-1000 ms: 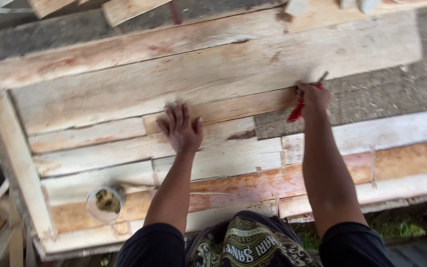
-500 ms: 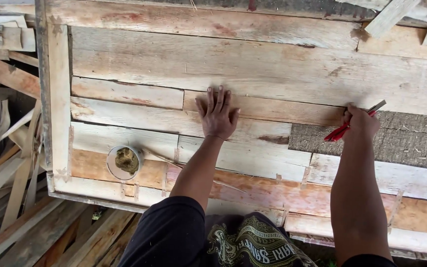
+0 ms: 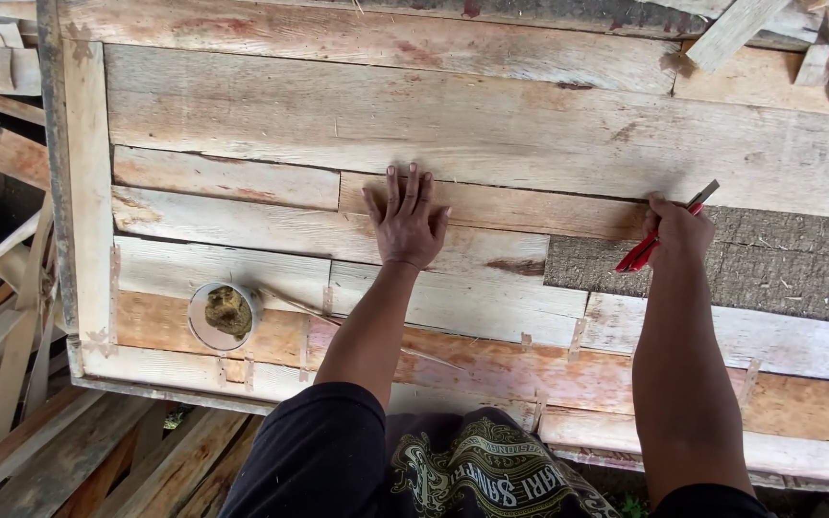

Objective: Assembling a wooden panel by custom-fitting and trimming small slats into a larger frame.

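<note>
Wooden plank (image 3: 491, 206) under flat left hand (image 3: 407, 223)

A single head-worn camera looks almost straight down from above the person's chest, close over the pale, rough patchwork surface of wooden planks (image 3: 491, 125). The planks' left end and the scrap timber beyond it fill the frame's left edge.

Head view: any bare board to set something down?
Free: the wide top plank above the left hand; boards between cup and left frame. Crowded: offcuts top right, right hand with pliers.
</note>
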